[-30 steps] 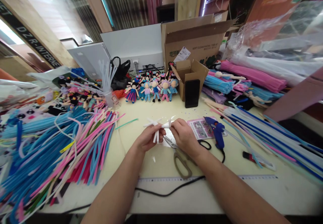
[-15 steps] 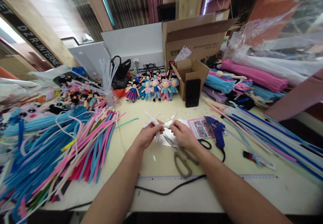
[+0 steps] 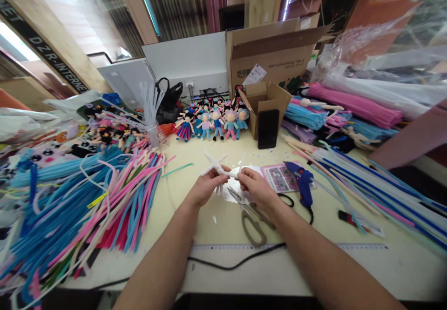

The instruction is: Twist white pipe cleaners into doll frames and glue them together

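Observation:
Several white pipe cleaners [image 3: 215,165], joined in a branching shape, are pinched in my left hand [image 3: 209,183], with ends sticking up and out past the fingers. My right hand [image 3: 254,182] is closed on one white strand of the same piece, which stretches between the two hands. Another pale end stands up beside the right fingers. Just below the hands, scissors [image 3: 254,228] with grey-brown handles lie slightly open on the table, partly under my right wrist. A blue glue gun [image 3: 303,184] rests to the right, next to a pink printed card [image 3: 276,178].
Coloured pipe cleaners [image 3: 80,198] are heaped at the left, and more strips [image 3: 370,184] lie at the right. Small dolls [image 3: 216,124], a black phone [image 3: 267,129] and a cardboard box [image 3: 251,99] stand behind. A ruler [image 3: 230,247] and black cable [image 3: 237,266] run along the front.
The white piece has turned a little in my left hand, and its branching top now shows more plainly above the fingers. Both hands keep their grip. The whole view has shifted slightly.

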### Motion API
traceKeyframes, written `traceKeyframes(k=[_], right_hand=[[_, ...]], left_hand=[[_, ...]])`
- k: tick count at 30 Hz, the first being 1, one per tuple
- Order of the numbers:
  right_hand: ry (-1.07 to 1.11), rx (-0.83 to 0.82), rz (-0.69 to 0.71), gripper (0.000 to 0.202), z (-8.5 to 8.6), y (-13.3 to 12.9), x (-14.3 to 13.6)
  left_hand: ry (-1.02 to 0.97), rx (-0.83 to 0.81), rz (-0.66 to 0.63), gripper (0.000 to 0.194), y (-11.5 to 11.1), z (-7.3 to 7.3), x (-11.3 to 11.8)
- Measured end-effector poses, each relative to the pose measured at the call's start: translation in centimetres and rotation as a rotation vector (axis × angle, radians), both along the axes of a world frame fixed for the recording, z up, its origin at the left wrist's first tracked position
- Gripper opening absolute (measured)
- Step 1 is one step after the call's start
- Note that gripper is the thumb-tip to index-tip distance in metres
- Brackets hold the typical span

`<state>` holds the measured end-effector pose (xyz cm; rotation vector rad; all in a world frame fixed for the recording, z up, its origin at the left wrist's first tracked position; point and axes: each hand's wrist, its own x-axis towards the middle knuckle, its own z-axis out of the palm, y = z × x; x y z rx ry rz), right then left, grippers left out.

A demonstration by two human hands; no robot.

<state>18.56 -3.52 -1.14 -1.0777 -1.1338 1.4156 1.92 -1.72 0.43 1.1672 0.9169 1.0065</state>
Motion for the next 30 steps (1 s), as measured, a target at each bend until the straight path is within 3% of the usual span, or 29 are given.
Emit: traceKeyframes(k=[11,19,22,25,30], right_hand=[[-0.212,0.056,-0.013,0.025,0.20,-0.31,0.13],[0.164,-0.185,0.117,0.028,-0.54,-0.12,0.15],[0.258,-0.198,0.153,0.029,-0.42,-0.19,0.25],[0.185,-0.093,0.127,0.028,-0.31,-0.21,0.37],[-0.321,0.283,-0.110,0.024,0.05,-0.52,0.40]], left_hand=[[0.016,0.023,0.025,0.031,0.43,-0.74,-0.22],[0.021,0.100,-0.015,0.022,-0.01,-0.07,-0.18],[0.016,0.096,-0.013,0.022,-0.12,0.00,-0.11],[0.007,0.069,0.015,0.027,-0.03,-0.08,0.07],[0.005,-0.004,0.155,0.032,0.35,-0.48,0.57]])
